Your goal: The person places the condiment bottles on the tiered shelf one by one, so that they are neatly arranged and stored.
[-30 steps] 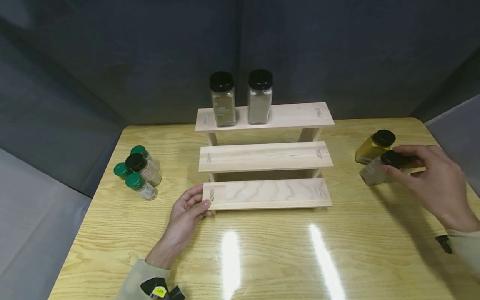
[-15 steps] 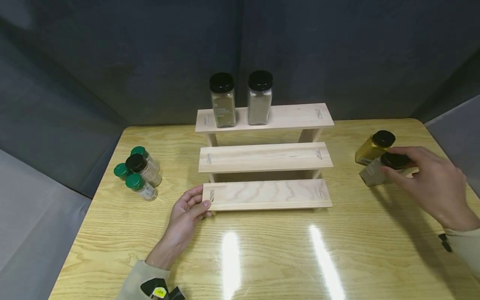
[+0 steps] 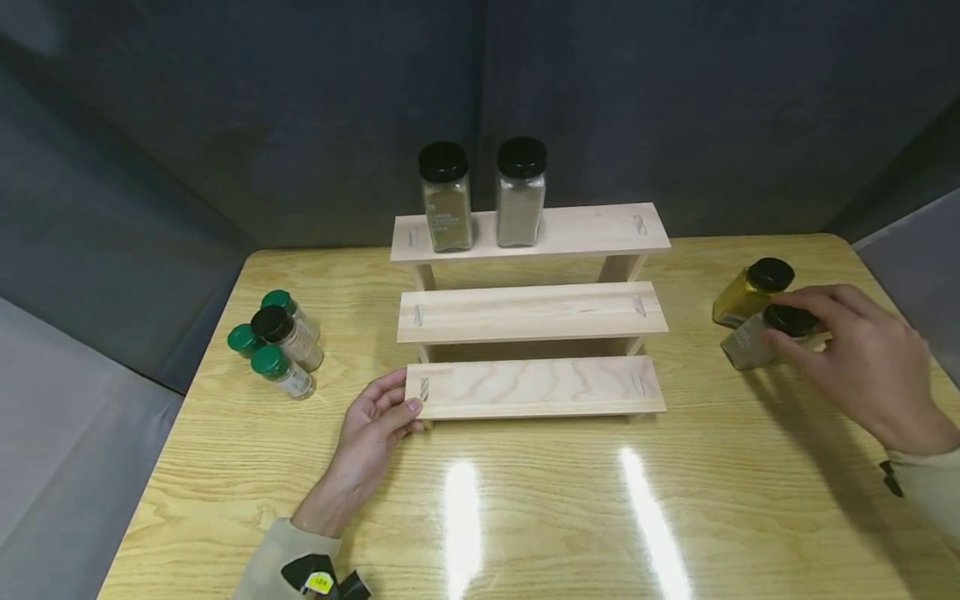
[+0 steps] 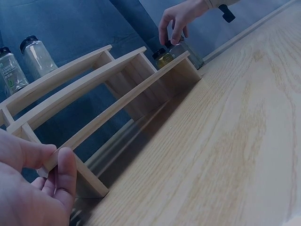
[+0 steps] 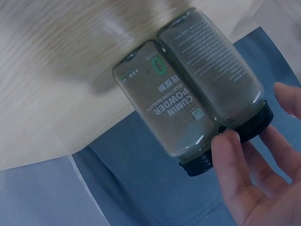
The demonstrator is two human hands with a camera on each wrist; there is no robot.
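My left hand [image 3: 371, 437] pinches the lower left end of a three-step wooden spice rack [image 3: 540, 387], thumb on top. On its top step stand two black-lidded spice jars, one with brown powder [image 3: 448, 217], one with paler powder [image 3: 519, 212]. At the right, my right hand [image 3: 870, 367] has thumb and fingers round the black lid of a greyish spice jar [image 3: 746, 343]. In the right wrist view, that jar [image 5: 216, 66] stands against another labelled cumin powder [image 5: 162, 101]; one finger lies between their lids. A yellow spice jar [image 3: 738, 300] is just behind.
Several small spice bottles, with green lids [image 3: 272, 362] or a black lid [image 3: 273, 325], are grouped at the table's left. Dark fabric walls [image 3: 337, 125] surround the back and sides of the wooden table [image 3: 540, 500].
My right hand settles slightly closer around the jar's lid, its fingers shifting a little. The left hand, rack and jars stay in place.
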